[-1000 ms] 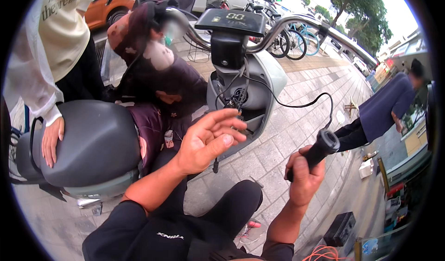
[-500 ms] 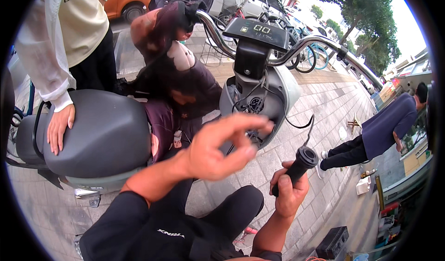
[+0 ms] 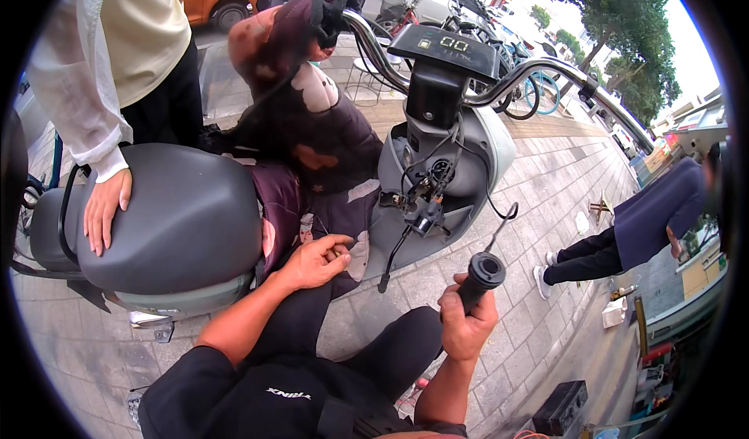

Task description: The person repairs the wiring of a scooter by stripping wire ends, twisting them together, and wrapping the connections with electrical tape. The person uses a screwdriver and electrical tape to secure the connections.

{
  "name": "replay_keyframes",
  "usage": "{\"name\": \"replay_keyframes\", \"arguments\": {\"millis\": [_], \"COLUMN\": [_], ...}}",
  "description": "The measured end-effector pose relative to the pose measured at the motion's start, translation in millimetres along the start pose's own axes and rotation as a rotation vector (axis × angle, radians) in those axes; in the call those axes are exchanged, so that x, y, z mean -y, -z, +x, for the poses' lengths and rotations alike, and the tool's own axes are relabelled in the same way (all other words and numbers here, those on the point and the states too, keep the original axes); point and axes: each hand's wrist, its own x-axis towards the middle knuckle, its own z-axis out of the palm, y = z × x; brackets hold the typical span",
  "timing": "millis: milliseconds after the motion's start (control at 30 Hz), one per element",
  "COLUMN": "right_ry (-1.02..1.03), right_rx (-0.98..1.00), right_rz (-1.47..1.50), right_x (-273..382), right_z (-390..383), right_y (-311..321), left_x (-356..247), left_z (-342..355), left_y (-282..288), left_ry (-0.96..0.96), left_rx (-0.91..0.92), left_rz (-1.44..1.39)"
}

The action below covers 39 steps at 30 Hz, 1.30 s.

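Note:
My right hand (image 3: pixel 466 326) is wrapped round a black throttle grip (image 3: pixel 485 274), its round hollow end tilted up. A thin black cable (image 3: pixel 499 224) runs from the grip back to the scooter's front. My left hand (image 3: pixel 316 263) hovers by the seat's front and the patterned cover, fingers curled together; what they hold, if anything, is too small to make out. Ahead is the scooter's opened grey front panel (image 3: pixel 484 158), with loose wires and a lock part (image 3: pixel 427 219) hanging out. Above it sit the lit display (image 3: pixel 445 49) and the chrome handlebar (image 3: pixel 538 66), whose right end is bare.
A padded dark patterned cover (image 3: pixel 328 143) drapes over the left handlebar and footwell. Another person's hand (image 3: pixel 108 209) rests on the grey seat (image 3: pixel 179 213). To the right, a person in dark clothes (image 3: pixel 651 205) stands on the paving. A black case (image 3: pixel 560 408) lies lower right.
My left hand has drawn back from the front panel toward the seat, and its fingers have curled in. My right hand has shifted slightly left with the throttle grip, tilting its end toward me.

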Motion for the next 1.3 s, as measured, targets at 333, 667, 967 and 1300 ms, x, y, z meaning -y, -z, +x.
{"name": "replay_keyframes", "arguments": {"millis": [333, 667, 967, 1300], "right_ry": [0.217, 0.107, 0.168, 0.009], "right_rx": [-0.010, 0.080, 0.196, 0.227], "right_rz": [0.224, 0.183, 0.189, 0.045], "right_x": [29, 32, 31, 43], "right_z": [-6, -8, 5, 28], "right_y": [-43, -52, -59, -79], "left_x": [-7, -3, -5, -3], "left_z": [-4, -7, -6, -6], "left_y": [-4, -5, -7, -5], "left_ry": [-0.118, -0.145, -0.157, -0.239], "left_rx": [-0.027, -0.033, -0.039, -0.168], "left_rz": [0.212, 0.211, 0.224, 0.139]}}
